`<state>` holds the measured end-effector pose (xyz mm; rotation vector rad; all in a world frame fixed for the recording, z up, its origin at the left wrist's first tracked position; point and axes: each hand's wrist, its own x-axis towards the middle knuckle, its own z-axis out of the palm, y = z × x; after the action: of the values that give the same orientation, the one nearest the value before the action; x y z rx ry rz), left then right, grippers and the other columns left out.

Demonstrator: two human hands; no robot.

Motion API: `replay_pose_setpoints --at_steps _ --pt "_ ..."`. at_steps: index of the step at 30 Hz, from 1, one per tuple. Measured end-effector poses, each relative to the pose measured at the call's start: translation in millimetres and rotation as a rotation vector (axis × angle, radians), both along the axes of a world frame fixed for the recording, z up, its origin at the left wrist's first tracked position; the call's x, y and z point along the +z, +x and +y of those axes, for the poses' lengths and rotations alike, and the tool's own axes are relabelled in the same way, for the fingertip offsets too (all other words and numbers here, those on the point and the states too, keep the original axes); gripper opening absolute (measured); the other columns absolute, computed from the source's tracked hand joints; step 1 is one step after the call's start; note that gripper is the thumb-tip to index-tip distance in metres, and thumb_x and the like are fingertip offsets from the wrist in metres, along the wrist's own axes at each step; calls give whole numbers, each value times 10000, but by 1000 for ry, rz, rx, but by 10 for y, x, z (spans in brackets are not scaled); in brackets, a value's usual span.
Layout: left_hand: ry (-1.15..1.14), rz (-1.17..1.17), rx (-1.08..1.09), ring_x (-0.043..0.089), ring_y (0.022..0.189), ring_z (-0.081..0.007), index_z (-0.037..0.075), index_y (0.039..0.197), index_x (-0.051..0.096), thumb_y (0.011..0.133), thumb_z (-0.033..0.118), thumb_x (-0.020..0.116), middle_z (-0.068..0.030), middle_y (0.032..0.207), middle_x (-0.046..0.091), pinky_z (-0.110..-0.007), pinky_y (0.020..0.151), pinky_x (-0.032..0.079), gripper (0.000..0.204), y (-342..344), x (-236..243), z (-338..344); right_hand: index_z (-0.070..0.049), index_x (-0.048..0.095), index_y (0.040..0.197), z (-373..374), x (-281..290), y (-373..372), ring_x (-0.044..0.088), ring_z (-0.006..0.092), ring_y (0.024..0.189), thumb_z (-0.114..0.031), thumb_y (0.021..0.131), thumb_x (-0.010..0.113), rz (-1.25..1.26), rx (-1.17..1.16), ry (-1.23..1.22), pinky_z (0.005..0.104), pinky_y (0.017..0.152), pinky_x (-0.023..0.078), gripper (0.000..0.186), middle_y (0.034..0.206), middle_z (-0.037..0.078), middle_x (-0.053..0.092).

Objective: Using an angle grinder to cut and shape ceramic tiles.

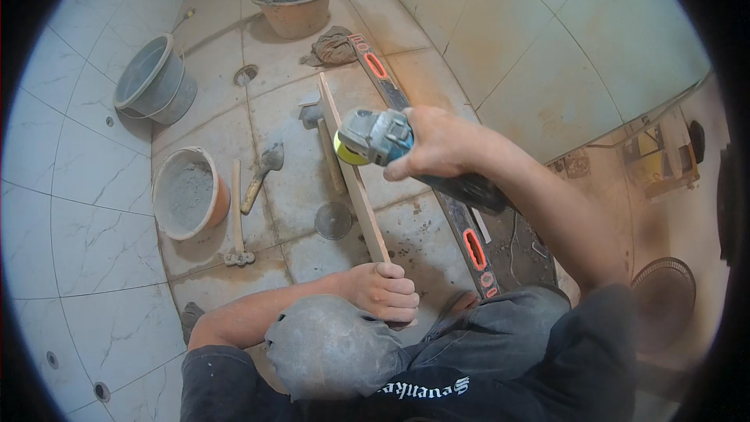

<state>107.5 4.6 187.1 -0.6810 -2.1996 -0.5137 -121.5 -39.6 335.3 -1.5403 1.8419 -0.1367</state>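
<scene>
The head view shows a long narrow strip at the middle of the scene, its far end reaching over the tiled floor and its near end in the left hand, whose fingers are clenched around it. Over its far half, the right hand grasps an angle grinder; its yellow disc overlaps the strip, though whether they touch cannot be told. The strip looks light and stiff, probably brittle if it is tile, so a firm hold at the near end, well apart from the disc, seems right; the far end may tremble. A spirit level lies to the right. To the left lie a hammer and a hatchet-like tool, with a mortar bucket beyond them. Farther off stand a grey bucket and an orange bucket.
</scene>
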Motion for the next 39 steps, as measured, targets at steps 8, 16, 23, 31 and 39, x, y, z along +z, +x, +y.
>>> replay_pose_setpoints --at_steps 8,16,23,31,39 --pt "5 -7 -8 490 747 -93 193 764 479 892 268 693 57 771 444 -285 747 327 260 15 -11 -3 51 732 989 -516 -32 -56 712 331 872 -445 661 844 64 -8 -34 406 813 553 605 942 215 741" --pt "-39 -68 -36 510 795 -97 199 843 601 936 309 757 70 884 585 -302 764 333 212 56 -3 -39 70 746 934 -921 -47 -74 713 325 878 -460 629 854 33 -67 -123 416 793 556 620 967 230 741" --pt "-20 -49 -26 500 775 -103 196 818 555 937 287 716 61 829 513 -293 764 333 220 57 4 -32 70 747 929 -877 -63 -70 711 315 870 -450 627 851 40 -72 -112 408 785 556 610 947 219 742" --pt "-33 -57 -5 491 764 -106 197 802 514 922 275 681 55 789 457 -295 757 336 220 65 12 -35 52 689 1033 -68 -48 -22 719 351 924 -408 676 858 -14 56 -72 412 863 557 606 951 233 736" --pt "-39 -47 -11 514 786 -101 198 807 525 937 269 687 68 817 516 -303 793 344 219 46 -5 -26 131 595 1083 697 83 115 713 438 961 -398 675 878 48 70 32 456 861 564 726 944 320 698"
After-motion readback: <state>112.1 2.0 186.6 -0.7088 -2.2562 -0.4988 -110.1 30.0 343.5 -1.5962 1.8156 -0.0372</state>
